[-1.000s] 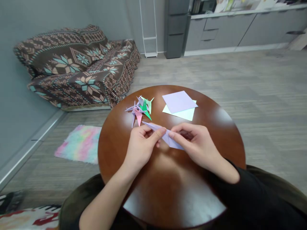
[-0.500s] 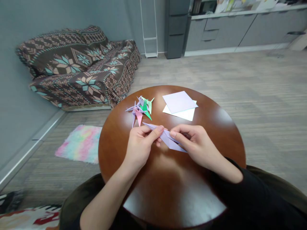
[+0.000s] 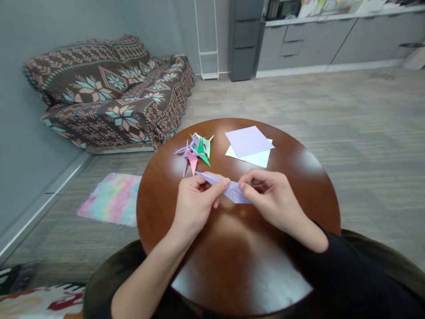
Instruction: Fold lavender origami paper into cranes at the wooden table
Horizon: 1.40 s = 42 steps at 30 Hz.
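A folded piece of lilac origami paper (image 3: 235,196) is held above the table between both hands. My left hand (image 3: 195,199) pinches its left part between thumb and fingers, and a narrow point sticks out past them to the upper left. At its right part, my right hand (image 3: 270,195) is closed with thumb and fingertips on the paper's edge; the right end is partly hidden behind these fingers. Just beyond my left hand lies a cluster of folded paper cranes (image 3: 193,156) in lilac, pink and green.
Flat square sheets, a lilac sheet (image 3: 249,141) over a pale green one (image 3: 262,159), lie at the back of the round brown table (image 3: 299,186). A patterned sofa (image 3: 116,93) stands at the far left, with a fluffy pastel rug (image 3: 111,199) on the floor.
My right hand has shifted slightly up and right along the lilac paper. The paper's right end, which stuck out below the fingers, has come up and shows less.
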Available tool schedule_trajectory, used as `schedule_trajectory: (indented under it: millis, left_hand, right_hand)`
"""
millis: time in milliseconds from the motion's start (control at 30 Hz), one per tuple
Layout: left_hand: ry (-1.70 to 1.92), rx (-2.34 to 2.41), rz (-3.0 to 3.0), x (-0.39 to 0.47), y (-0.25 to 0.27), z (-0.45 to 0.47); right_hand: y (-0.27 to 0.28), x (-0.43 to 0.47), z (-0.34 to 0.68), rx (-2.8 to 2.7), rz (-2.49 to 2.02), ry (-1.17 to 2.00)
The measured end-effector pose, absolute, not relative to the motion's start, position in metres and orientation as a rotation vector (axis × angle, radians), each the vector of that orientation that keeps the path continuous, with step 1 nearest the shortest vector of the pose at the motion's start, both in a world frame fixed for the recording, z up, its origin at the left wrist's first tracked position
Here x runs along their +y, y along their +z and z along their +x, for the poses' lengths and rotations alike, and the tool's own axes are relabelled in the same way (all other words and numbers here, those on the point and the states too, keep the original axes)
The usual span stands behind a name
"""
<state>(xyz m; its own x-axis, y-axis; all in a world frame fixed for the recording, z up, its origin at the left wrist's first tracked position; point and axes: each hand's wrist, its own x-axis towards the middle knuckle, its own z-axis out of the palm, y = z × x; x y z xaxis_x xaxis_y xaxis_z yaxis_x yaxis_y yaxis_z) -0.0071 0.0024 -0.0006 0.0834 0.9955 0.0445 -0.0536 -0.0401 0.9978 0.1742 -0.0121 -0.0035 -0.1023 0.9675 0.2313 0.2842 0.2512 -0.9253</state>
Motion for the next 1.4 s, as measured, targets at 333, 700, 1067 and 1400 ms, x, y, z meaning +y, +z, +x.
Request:
schedule_trajectory:
  millis: [333, 700, 1067, 1400]
  left_hand:
    - [1.246, 1.107, 1.171, 0.004, 0.000, -0.007]
    - [1.208, 1.011, 1.280, 0.008, 0.000, -0.007]
    - [0.786, 0.924, 1.489, 0.006, 0.012, -0.009]
    - [0.645, 0.852, 1.438, 0.003, 0.008, -0.009]
  right_hand:
    - [-0.003, -0.006, 0.176, -1.543, -1.075, 1.094]
    - [-0.006, -0.008, 0.168, -1.252, -1.057, 1.154]
    - [-0.012, 0.000, 0.177, -1.318, -1.063, 1.333]
    - [-0.016, 0.002, 0.179, -1.190, -0.998, 1.504]
